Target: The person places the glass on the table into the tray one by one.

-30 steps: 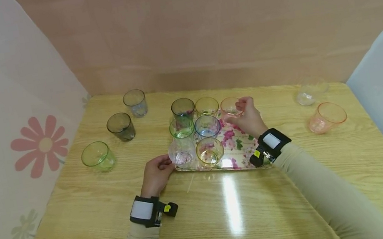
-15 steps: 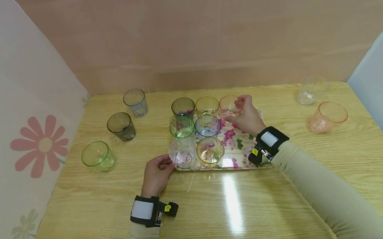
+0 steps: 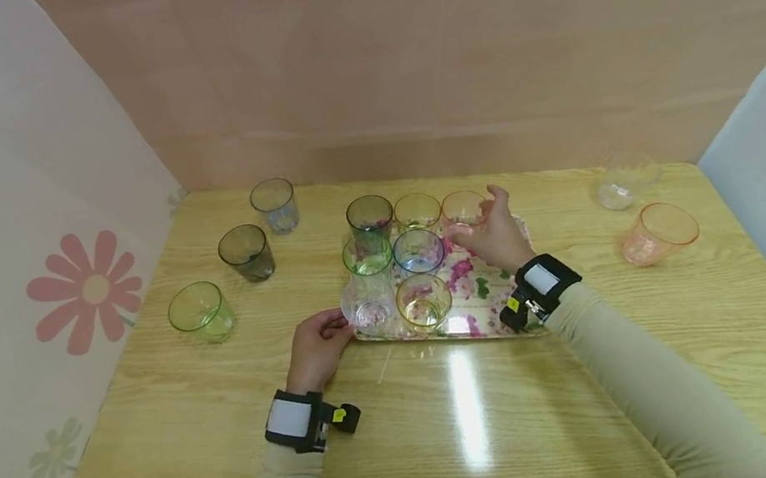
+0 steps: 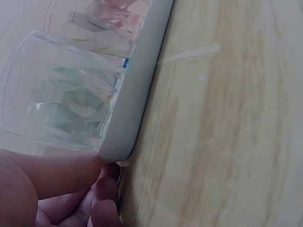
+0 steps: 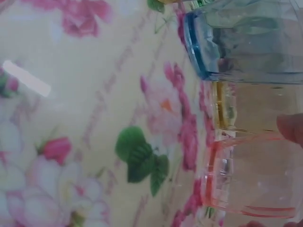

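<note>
A floral tray (image 3: pixel 473 321) bears several tumblers standing upright. My left hand (image 3: pixel 318 351) grips the tray at its near left corner, thumb against the rim (image 4: pixel 124 123) and fingers curled low beside it. Just inside that corner stands a clear tumbler (image 4: pixel 71 94). At the back of the tray, my right hand (image 3: pixel 498 236) is spread about a pink tumbler (image 3: pixel 462 213), thumb on one side and fingers apart from the rim on the other. In the right wrist view this pink tumbler stands on the tray beside a yellow one (image 5: pixel 251 109) and a blue one (image 5: pixel 255 47).
Left of the tray stand a green tumbler (image 3: pixel 201 313), a dark grey one (image 3: pixel 246 253) and a lighter grey one (image 3: pixel 274 206). To the right are another pink tumbler (image 3: pixel 658 233) and a clear one (image 3: pixel 624 181). A draped wall (image 3: pixel 435 52) borders the table's back.
The right hand's fingers have spread and lifted away from the pink tumbler, which stays at the back of the tray. The left hand keeps its grip on the corner.
</note>
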`<state>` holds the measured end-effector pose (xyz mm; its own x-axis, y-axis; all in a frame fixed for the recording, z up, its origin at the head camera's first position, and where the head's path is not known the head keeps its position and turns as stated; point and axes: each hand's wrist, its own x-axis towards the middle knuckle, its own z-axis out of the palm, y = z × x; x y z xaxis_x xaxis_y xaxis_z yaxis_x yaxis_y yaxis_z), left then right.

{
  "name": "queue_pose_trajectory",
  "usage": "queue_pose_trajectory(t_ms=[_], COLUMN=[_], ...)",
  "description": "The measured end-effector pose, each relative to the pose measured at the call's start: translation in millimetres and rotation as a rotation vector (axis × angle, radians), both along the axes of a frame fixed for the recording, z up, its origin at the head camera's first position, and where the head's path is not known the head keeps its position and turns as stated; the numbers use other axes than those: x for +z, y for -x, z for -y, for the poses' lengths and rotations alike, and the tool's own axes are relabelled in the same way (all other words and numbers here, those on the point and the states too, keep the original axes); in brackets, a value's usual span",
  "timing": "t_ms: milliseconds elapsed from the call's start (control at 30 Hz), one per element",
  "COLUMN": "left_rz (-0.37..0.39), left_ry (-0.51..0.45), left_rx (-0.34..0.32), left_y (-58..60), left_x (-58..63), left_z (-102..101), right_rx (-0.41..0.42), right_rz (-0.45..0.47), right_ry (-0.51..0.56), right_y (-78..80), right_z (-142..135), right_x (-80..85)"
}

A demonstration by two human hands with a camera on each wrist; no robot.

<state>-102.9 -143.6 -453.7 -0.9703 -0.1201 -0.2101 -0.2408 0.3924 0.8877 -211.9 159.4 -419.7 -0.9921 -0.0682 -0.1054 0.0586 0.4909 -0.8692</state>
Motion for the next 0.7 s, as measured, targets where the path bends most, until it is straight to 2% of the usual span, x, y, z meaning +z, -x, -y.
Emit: queue_pose_trajectory(t_ms=[167,333,533,700], left_rz=[0.018,0.026,0.017,0.011], left_ry=[0.011,0.006,0.003,-0.009], left_rx=[0.007,0.012,0.016,0.019], left_y=[-0.1,-0.1,-0.1,-1.4], left_x=[2.1,2.2,0.0,-0.7], left_z=[0,0,-1,-3], right_rx=[-0.021,-0.019,0.002,-0.024], right_rz=[-0.04,-0.034,-0.04,-0.087], right_ry=[-0.042,-0.091,-0.087,-0.081], right_y=[-6.3,-18.3,-39.1,-61.7], right_z=[-8,-21,-36,-48], right_x=[15.2,30.4,41.2,42.7])
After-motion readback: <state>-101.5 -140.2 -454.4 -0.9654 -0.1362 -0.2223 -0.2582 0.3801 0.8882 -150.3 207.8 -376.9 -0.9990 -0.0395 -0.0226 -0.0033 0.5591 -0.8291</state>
